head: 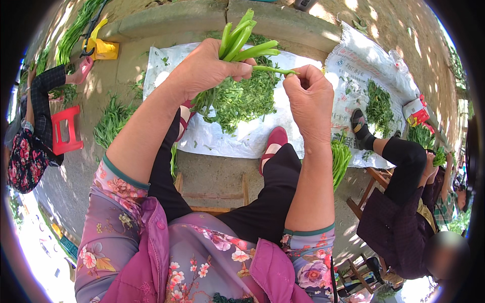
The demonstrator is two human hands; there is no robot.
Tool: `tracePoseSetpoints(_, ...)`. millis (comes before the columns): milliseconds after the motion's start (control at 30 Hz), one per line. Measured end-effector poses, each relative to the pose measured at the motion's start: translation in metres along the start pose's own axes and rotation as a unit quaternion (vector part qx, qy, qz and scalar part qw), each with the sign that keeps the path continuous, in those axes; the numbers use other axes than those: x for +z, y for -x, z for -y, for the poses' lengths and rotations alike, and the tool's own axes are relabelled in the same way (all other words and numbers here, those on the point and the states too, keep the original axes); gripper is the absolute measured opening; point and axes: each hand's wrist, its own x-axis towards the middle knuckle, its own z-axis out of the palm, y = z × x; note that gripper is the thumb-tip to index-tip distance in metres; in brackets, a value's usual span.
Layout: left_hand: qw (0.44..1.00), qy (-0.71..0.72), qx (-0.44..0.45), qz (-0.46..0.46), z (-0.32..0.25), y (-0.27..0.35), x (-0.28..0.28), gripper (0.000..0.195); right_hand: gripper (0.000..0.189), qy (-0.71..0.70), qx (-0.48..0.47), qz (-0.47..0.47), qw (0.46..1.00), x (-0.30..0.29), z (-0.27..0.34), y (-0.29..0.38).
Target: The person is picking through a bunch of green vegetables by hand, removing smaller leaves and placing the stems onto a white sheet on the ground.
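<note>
My left hand (206,68) grips a bunch of thick green vegetable stems (238,38), their cut ends pointing up and away from me. Leaves of the same bunch hang below the wrist. One thin green stem (273,69) stretches sideways from the left thumb to my right hand (310,94), whose thumb and forefinger pinch its far end. Beneath both hands, a heap of loose torn leaves (246,100) lies on a white woven plastic sheet (223,146) on the ground. The sheet's near part lies between my red shoes.
Long-leaved greens (111,123) lie on the ground at left, near a red plastic stool (67,130). A stem bundle (341,159) lies right of my knee. A seated person (398,227) works at right beside a printed sack (356,53). A concrete kerb (170,22) runs across the far side.
</note>
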Motion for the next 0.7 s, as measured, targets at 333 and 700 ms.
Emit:
tracePoseSetpoints(333,1.0,-0.011,0.003,0.013,-0.004,0.004,-0.004,0.024,0.01,0.064,-0.035,0.002,0.997,-0.001,0.002,0.002)
tracePoseSetpoints(700,0.999,0.032,0.013,-0.014,-0.005,0.002,-0.029,0.026,0.014,0.097,0.026,0.015,0.995,-0.021,-0.006,-0.004)
